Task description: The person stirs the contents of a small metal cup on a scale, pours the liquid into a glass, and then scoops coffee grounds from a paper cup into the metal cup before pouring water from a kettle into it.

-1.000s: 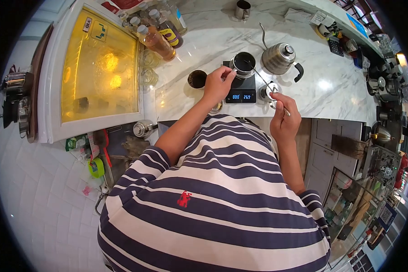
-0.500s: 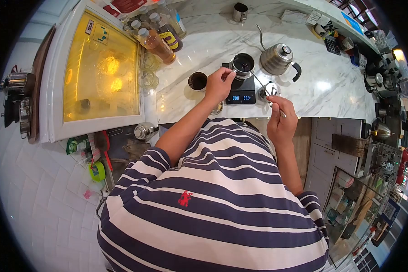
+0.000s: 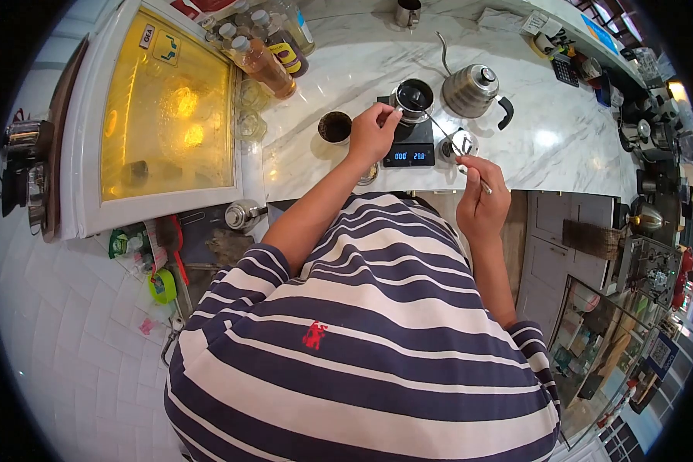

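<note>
A cup of dark contents stands on a black digital scale with lit blue digits. My left hand pinches the cup's near-left rim between thumb and fingers. In my right hand is a long-handled metal spoon, held by its shaft; it slants up and left into the cup, and its end is hidden in the dark contents. Left of my left hand stands a second cup with dark brown grounds inside. A small round metal-and-glass item sits right of the scale, under the spoon.
Behind the scale to the right stands a gooseneck kettle. Several bottles are grouped at the back left by a yellow-lit cabinet. A metal pitcher is at the back of the marble counter.
The view has shifted slightly, so the counter items sit a little higher. Both hands keep their holds, and the scale's weight digits have changed slightly.
</note>
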`<state>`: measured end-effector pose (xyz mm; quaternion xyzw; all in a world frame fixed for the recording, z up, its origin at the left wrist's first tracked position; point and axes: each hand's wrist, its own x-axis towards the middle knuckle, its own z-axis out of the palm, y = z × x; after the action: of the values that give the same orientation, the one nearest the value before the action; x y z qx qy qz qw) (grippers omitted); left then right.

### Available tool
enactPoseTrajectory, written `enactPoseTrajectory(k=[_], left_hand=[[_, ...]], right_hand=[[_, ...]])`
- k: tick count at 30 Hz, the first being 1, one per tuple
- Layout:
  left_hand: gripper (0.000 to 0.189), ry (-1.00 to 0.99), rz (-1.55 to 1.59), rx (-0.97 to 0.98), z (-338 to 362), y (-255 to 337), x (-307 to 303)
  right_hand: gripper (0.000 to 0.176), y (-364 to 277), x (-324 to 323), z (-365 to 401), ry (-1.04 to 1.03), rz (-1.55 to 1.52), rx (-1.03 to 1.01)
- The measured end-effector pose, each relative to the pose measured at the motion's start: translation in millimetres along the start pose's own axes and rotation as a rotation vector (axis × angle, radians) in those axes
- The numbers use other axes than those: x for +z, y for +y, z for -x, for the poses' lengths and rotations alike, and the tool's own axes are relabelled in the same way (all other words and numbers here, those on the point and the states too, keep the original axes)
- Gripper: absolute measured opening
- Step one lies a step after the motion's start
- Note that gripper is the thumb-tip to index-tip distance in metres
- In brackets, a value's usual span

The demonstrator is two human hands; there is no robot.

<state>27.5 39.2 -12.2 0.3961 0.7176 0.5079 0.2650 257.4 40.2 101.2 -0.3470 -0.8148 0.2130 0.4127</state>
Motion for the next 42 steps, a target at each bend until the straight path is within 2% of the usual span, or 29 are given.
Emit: enactPoseTrajectory(k=[5, 8, 14, 26, 29, 35, 42], left_hand=[[0.031, -0.041, -0.006, -0.057, 0, 6, -4], [0.032, -0.050, -0.004, -0.068, -1, 5, -4], [0.032, -0.059, 0.029, -0.106, 0, 4, -3], [0.030, -0.027, 0.060, -0.023, 1, -8, 1], [0.031, -0.063, 0.067, -0.075, 2, -4, -2], [0.031, -0.068, 0.072, -0.075, 2, 1, -4], [0.029, -0.063, 0.089, -0.076, 1, -1, -3]], right_hand=[[0.019, 0, 1, 3, -0.005, -0.004, 0.001], [0.011, -6, 2, 2, 0.001, -0.049, 0.073], [0.012, -6, 3, 3, 0.006, -0.042, 0.076], [0.014, -3, 7, 6, 0.044, -0.068, 0.088], [0.014, -4, 7, 5, 0.044, -0.067, 0.085], [0.021, 0, 5, 3, 0.006, 0.000, 0.023], [0.017, -3, 2, 2, 0.022, -0.083, 0.171]])
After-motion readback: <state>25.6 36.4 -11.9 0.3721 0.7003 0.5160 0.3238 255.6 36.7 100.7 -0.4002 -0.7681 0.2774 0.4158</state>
